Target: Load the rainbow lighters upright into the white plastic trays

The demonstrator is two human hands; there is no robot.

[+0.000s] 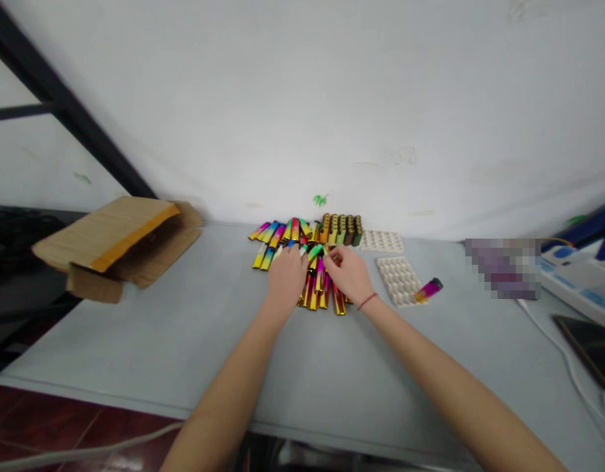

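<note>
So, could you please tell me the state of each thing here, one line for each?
Left hand: resting on the pile, grip unclear.
Right hand: fingers bent over the pile, grip unclear.
Pile of rainbow metallic lighters: lying flat.
Row of lighters by the wall: standing upright.
White dimpled plastic tray: empty.
Single purple-yellow lighter: lying beside the tray.
Brown cardboard box: open, tipped.

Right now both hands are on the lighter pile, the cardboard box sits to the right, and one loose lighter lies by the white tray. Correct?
Not quite. The head view shows the cardboard box to the left, not the right. The rest holds: left hand and right hand are on the lighter pile, and one loose lighter lies by the white tray.
</note>
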